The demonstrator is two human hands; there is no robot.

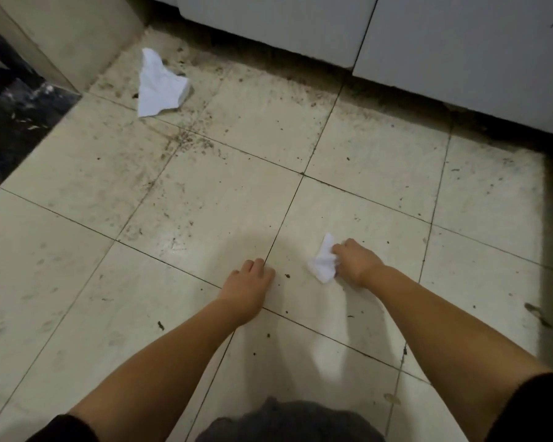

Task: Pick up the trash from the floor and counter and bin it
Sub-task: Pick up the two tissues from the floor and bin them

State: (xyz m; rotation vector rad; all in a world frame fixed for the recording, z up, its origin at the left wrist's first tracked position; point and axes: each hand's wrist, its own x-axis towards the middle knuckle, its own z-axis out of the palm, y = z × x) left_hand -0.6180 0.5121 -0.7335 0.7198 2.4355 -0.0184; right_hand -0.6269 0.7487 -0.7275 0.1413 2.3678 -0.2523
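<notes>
A glossy cream tiled floor (205, 193), speckled with dark crumbs and crossed by thin grout lines, fills the view. Nearest, the left hand (249, 282) is pressed down on it, fingers curled, holding nothing. Just beside it, a small crumpled white tissue (323, 264) is pinched in the right hand (355, 261). A larger creased paper (160, 84) lies at the far left corner, near grey cabinet fronts (428, 43).

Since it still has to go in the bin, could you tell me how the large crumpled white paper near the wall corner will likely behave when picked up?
The crumpled paper looks thin and creased, so it is probably light and floppy, sagging from wherever it is pinched. Lying loose on the gritty tiled floor, it would likely slide rather than roll if pushed.
</notes>
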